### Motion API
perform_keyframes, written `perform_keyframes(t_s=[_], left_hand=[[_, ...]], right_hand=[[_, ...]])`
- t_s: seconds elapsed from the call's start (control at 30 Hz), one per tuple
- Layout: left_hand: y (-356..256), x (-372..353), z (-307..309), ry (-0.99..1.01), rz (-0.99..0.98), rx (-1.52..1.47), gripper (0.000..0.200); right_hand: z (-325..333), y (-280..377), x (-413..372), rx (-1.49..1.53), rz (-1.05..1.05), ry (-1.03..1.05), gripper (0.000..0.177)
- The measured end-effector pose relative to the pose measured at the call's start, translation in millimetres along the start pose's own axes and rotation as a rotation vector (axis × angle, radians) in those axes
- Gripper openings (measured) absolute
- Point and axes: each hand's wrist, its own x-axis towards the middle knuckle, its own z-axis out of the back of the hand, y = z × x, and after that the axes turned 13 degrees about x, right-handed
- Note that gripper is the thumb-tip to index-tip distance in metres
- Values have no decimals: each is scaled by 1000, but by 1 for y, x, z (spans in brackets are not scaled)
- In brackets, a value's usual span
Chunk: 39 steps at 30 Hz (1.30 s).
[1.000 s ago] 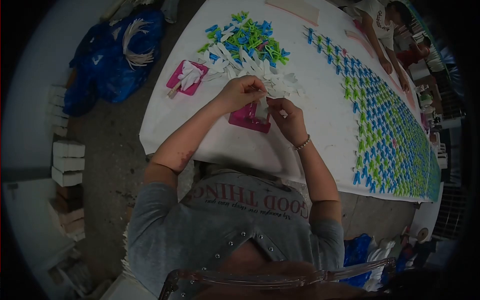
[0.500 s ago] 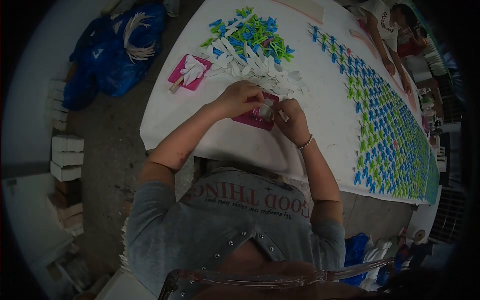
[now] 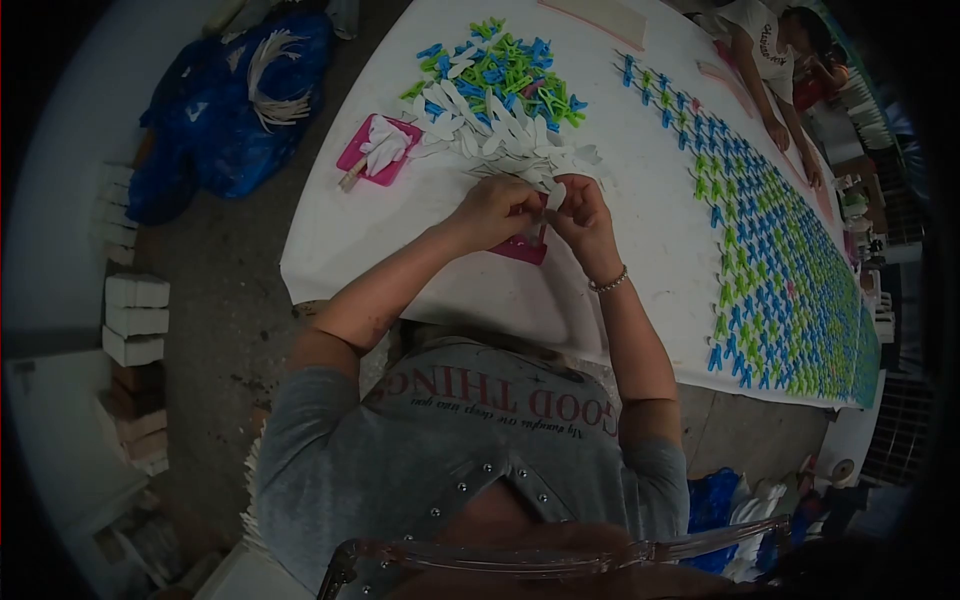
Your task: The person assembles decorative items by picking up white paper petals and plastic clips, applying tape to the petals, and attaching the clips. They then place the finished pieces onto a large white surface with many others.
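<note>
Decent lane can be had down the bench (image 3: 645, 255), between the white pieces (image 3: 510, 130) and the clip rows (image 3: 765, 255) on the right. Straight ahead is blocked by the clip heap (image 3: 515, 75). Near tray (image 3: 523, 250) access is crowded by the left hand (image 3: 495, 213) and right hand (image 3: 583, 220).

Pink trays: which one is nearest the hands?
The tray partly hidden by the left hand and right hand; the other tray, farther left, lies clear of both.
</note>
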Motion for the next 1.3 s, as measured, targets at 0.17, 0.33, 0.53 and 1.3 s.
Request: perform_keyframes(t_s=[0.17,0.33,0.53,1.3], left_hand=[[-2,-4,11,123,235,-148,14],[7,7,20,196,295,-335,28],[12,2,21,259,251,-441,30],[1,-2,12,35,273,-193,32]], right_hand=[[-1,-18,-5,-55,-12,-16,42],[-8,-18,-7,-380,146,18,41],[-2,-12,-10,-519,242,93,37],[58,29,95,-731,34,-32,23]])
